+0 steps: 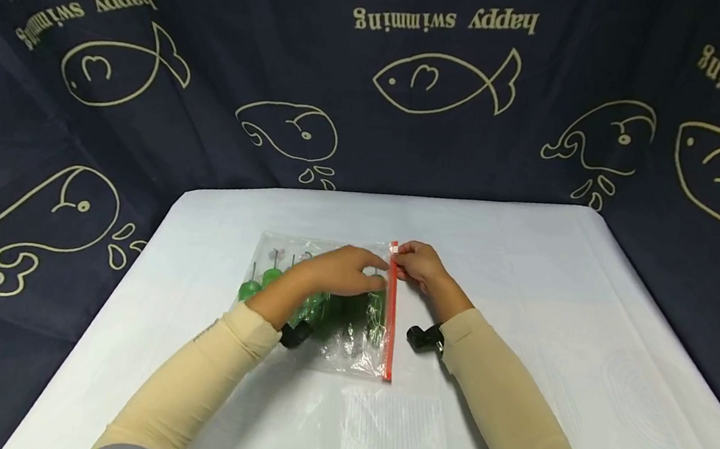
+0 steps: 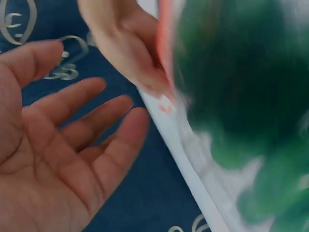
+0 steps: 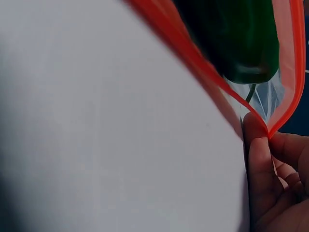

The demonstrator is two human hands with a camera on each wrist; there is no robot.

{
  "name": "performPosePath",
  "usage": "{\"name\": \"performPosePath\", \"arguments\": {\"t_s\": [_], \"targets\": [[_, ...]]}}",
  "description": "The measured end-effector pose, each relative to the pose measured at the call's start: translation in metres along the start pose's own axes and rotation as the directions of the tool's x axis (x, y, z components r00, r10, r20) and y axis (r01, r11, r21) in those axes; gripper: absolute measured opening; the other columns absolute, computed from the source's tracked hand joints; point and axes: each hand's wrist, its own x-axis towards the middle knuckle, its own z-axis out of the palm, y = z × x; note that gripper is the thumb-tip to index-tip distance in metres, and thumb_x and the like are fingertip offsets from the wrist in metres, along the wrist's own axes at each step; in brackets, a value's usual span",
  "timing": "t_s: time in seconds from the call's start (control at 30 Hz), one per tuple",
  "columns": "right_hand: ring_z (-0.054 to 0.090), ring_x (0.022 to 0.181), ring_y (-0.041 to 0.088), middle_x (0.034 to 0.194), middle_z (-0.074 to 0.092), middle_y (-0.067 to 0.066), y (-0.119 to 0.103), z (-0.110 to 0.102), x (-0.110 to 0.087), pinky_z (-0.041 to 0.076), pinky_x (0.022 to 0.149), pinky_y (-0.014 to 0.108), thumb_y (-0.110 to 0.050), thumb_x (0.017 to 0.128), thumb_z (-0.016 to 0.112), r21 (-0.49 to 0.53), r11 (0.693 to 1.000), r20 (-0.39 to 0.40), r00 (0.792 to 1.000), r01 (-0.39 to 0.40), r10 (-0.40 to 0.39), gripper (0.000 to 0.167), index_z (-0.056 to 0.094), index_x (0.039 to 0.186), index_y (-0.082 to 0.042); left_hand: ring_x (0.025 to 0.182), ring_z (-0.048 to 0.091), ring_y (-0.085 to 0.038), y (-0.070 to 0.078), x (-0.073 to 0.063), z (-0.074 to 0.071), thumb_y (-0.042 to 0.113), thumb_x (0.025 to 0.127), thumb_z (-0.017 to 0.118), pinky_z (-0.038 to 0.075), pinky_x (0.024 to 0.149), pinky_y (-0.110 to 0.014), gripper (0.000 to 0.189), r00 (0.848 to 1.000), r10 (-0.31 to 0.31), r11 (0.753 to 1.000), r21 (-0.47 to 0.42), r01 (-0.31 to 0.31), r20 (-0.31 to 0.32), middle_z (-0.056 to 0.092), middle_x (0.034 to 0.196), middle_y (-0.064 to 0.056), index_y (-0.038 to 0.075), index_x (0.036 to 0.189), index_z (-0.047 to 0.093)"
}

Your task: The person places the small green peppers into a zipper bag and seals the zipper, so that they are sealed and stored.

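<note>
A clear zip bag [image 1: 334, 359] with a red zip edge [image 1: 391, 332] lies on the table, its red edge toward the right. Inside are several green, rounded things [image 1: 249, 290] with thin stems, like vegetables or fruit. One large, glossy dark green piece [image 3: 236, 43] shows in the bag's mouth, which stands parted in the right wrist view. My right hand [image 1: 421, 262] pinches the far end of the red edge between thumb and fingers. Over the bag, close to that edge, is my left hand [image 1: 344, 271], fingers spread and relaxed, palm bare in the left wrist view [image 2: 58, 159].
A white cloth covers the table [image 1: 528, 273]. Behind and beside it hangs a dark blue curtain [image 1: 221, 38] printed with fish and whales. Black wrist cameras, such as the one under the right sleeve [image 1: 425, 338], sit close over the tabletop.
</note>
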Motion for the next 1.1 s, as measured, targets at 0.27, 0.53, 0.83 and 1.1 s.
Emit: {"name": "performPosePath", "arguments": {"t_s": [0.27,0.53,0.83,1.1], "targets": [[0.055,0.056,0.006,0.077,0.056,0.004,0.001,-0.003,0.0,0.05,0.051,0.017,-0.005,0.097,0.061,0.002,1.0,-0.008,1.0,0.018,-0.018,0.016,0.056,0.11,0.003,0.117,0.059,-0.028,-0.047,0.068,-0.018,0.019,0.099,0.053,0.049,0.097,-0.04,0.039,0.98,-0.14,0.988,-0.08,0.13,-0.142,0.063,0.13,-0.013,0.0,0.132,0.062],[0.056,0.059,0.006,0.075,0.059,0.001,0.005,-0.002,-0.007,0.05,0.052,0.017,-0.007,0.096,0.062,-0.001,1.0,-0.003,1.0,0.017,-0.017,0.016,0.059,0.11,0.002,0.121,0.057,-0.027,-0.067,0.106,-0.008,0.015,0.098,0.055,0.047,0.098,-0.036,0.036,0.983,-0.131,0.984,-0.14,0.112,-0.133,0.062,0.132,-0.012,0.0,0.13,0.063],[0.057,0.06,0.008,0.079,0.061,0.003,0.008,0.0,-0.007,0.051,0.052,0.019,-0.01,0.098,0.061,0.003,0.998,0.003,0.998,0.06,-0.06,0.016,0.061,0.108,0.002,0.073,0.057,-0.016,-0.074,0.112,-0.005,0.011,0.101,0.051,0.05,0.064,-0.026,0.024,0.997,-0.068,0.98,-0.186,0.072,0.027,0.066,0.099,-0.011,0.001,0.112,0.07],[0.057,0.061,0.009,0.078,0.06,0.003,0.008,-0.001,-0.006,0.051,0.055,0.019,-0.012,0.099,0.061,0.011,0.997,0.007,0.997,0.082,-0.082,0.017,0.061,0.107,0.003,0.066,0.054,-0.015,-0.074,0.114,-0.003,0.013,0.102,0.05,0.049,0.062,-0.028,0.021,0.996,-0.085,0.98,-0.177,0.087,0.016,0.061,0.089,-0.006,0.003,0.106,0.067]]}}
